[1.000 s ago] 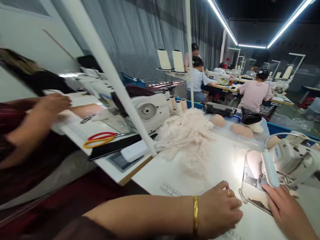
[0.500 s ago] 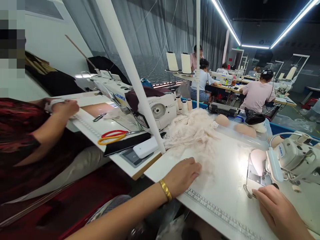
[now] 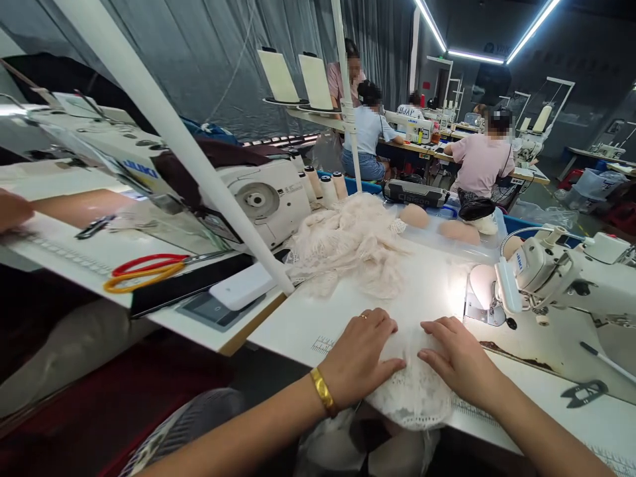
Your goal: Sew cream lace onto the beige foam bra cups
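A piece of cream lace fabric (image 3: 415, 397) lies at the front edge of the white table, its scalloped end hanging over. My left hand (image 3: 365, 354) rests on the lace's left side, thumb apart from the bent fingers. On the right side, my right hand (image 3: 457, 358) touches the lace with fingers stretched out and thumb apart. Beyond the hands is a loose heap of cream lace (image 3: 348, 238). To the right stands a sewing machine (image 3: 546, 271), with a beige moulded cup (image 3: 481, 285) beside its needle area.
A white pole (image 3: 199, 152) rises at the table's left corner. Scissors with red and yellow handles (image 3: 149, 270) and a white device (image 3: 243, 286) lie on the neighbouring table. Beige cups (image 3: 460, 232) sit in a clear plastic tray behind. A dark grey small tool (image 3: 583, 394) lies at right.
My right hand has left the metal piece by the sewing machine and come left to the lace. A lace piece now lies between both hands at the table edge. The view has turned right.
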The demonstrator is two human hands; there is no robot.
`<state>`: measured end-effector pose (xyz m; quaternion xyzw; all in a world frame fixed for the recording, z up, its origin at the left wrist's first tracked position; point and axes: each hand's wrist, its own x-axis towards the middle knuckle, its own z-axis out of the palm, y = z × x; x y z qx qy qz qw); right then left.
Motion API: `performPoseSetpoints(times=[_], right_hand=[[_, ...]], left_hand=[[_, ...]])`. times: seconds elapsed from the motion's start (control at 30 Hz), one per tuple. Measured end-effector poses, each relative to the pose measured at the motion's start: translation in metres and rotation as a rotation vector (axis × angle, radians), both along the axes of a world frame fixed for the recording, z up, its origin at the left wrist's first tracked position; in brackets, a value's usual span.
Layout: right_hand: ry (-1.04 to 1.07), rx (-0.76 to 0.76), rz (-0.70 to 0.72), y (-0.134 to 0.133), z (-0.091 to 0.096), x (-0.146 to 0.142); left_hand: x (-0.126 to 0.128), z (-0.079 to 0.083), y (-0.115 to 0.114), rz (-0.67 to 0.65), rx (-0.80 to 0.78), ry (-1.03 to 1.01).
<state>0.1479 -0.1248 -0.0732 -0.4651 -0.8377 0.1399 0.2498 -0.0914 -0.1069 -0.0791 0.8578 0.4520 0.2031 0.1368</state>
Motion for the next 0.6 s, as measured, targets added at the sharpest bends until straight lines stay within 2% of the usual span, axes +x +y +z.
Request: performPoseSetpoints(times=[0.1,0.23,0.37,0.43,0.5,0.53,0.6], right_hand=[[0.032,-0.091,-0.014,0.010,-0.007,-0.013],[0.307,-0.262,-0.090,0.010,-0.002,-0.007],[0.418,-0.208,-0.090,-0.004,0.009,0.001],[0.482,-0.162,-0.092,-0.012,0.014,0.001],[0.641,-0.223,-0.080,-0.015,0.015,0.002],[0.752,-0.323,-0.074,-0.015,0.015,0.003],[0.965,-0.614,-0.074,-0.009,0.011,0.007]], left_hand=[[0.002,-0.005,-0.003,-0.043,-0.087,-0.121],[0.007,-0.007,0.005,-0.061,-0.213,-0.443],[0.017,-0.005,0.010,-0.022,-0.248,-0.625],[0.021,-0.001,0.013,-0.039,-0.254,-0.599],[0.025,0.005,0.020,-0.088,-0.311,-0.499],[0.027,0.008,0.026,-0.122,-0.348,-0.431],[0.030,0.014,0.042,-0.190,-0.398,-0.275]])
